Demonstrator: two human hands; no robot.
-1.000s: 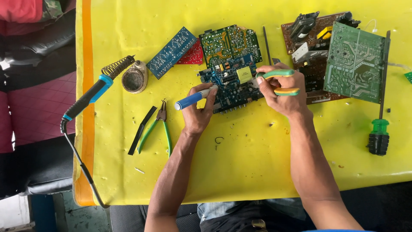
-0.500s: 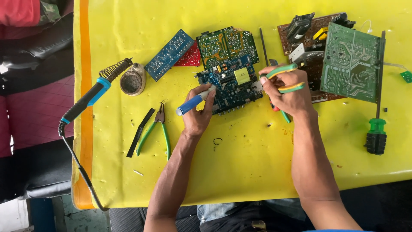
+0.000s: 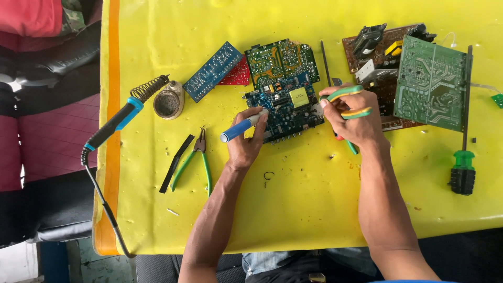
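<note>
Boards: six on worktop (image 3: 314, 209) | your left hand (image 3: 246, 141) fingers pinch one blue pen-like tool (image 3: 238, 128), tip on blue board (image 3: 288, 107) at twelve o'clock | right hand (image 3: 356, 123) fingers curl around green-yellow handles (image 3: 348, 102).

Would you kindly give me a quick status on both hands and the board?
Left hand grips blue-handled tool, tip at blue circuit board. Right hand holds green-handled pliers at board's right edge. Other boards, screwdriver lie clear.
</note>
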